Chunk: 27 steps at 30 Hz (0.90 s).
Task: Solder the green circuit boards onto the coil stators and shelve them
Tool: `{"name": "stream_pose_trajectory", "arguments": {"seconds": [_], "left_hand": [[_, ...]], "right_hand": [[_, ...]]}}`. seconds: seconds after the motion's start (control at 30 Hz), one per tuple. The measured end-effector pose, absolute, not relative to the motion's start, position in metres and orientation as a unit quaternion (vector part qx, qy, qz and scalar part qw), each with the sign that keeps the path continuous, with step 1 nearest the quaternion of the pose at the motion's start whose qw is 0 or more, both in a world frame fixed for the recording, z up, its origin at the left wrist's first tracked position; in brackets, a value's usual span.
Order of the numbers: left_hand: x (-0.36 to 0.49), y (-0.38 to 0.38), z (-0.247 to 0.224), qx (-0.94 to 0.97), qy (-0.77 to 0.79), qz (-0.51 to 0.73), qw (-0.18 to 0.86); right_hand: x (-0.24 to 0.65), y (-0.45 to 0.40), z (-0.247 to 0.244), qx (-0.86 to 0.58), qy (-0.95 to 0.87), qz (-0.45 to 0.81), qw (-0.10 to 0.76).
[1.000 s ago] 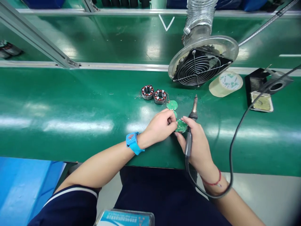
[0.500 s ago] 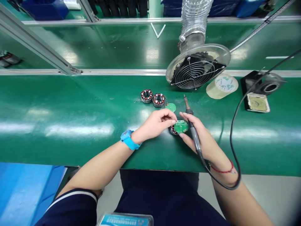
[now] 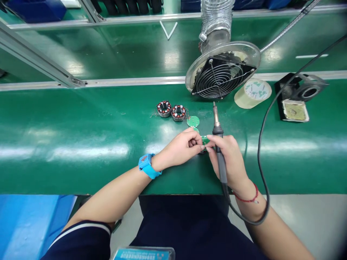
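Observation:
My right hand (image 3: 231, 162) holds a soldering iron (image 3: 221, 164) between thumb and fingers, its metal tip pointing away from me. The thumb and fingertips of my left hand (image 3: 187, 146) are pinched together and meet my right fingertips over a green circuit board (image 3: 205, 139). Whatever lies in that pinch is too small to make out. Under the fingers, the board and the wound motor stator below it are mostly hidden. Just beyond my left hand lies a round green circuit board (image 3: 193, 121), with another green piece partly covered by the hand.
Two motor stators (image 3: 178, 113) with copper windings stand side by side behind my hands. A fume extractor (image 3: 217, 81) hangs above the bench (image 3: 81, 122). At the back right are a roll of tape (image 3: 253, 94) and a soldering iron stand (image 3: 295, 95). The iron's cable (image 3: 260, 151) loops over my right forearm.
My right fingertips have closed in to meet the left ones over the board, covering more of it. The soldering iron has turned more upright. The camera view has shifted slightly.

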State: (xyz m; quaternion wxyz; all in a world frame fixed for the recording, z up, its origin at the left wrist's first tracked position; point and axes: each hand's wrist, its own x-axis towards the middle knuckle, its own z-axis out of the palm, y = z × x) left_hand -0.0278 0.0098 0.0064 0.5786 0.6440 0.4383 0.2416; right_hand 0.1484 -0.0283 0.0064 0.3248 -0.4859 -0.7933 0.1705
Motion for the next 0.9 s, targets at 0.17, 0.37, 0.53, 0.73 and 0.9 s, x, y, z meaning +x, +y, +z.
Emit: {"name": "stream_pose_trajectory", "arguments": {"seconds": [0.17, 0.37, 0.53, 0.73, 0.9], "left_hand": [[-0.026, 0.006, 0.011, 0.676, 0.455, 0.239, 0.528], [-0.024, 0.002, 0.013, 0.705, 0.477, 0.241, 0.467], [-0.021, 0.000, 0.014, 0.721, 0.480, 0.249, 0.433], [-0.019, -0.001, 0.013, 0.738, 0.475, 0.258, 0.404], [-0.019, -0.002, 0.010, 0.739, 0.473, 0.263, 0.402]], "right_hand": [[0.156, -0.038, 0.006, -0.501, -0.775, 0.173, 0.344], [0.170, -0.067, 0.014, -0.530, -0.706, 0.195, 0.427], [0.175, -0.088, 0.017, -0.526, -0.699, 0.173, 0.453], [0.167, -0.093, 0.021, -0.514, -0.747, 0.134, 0.400], [0.159, -0.085, 0.033, -0.494, -0.807, 0.096, 0.308]]}}
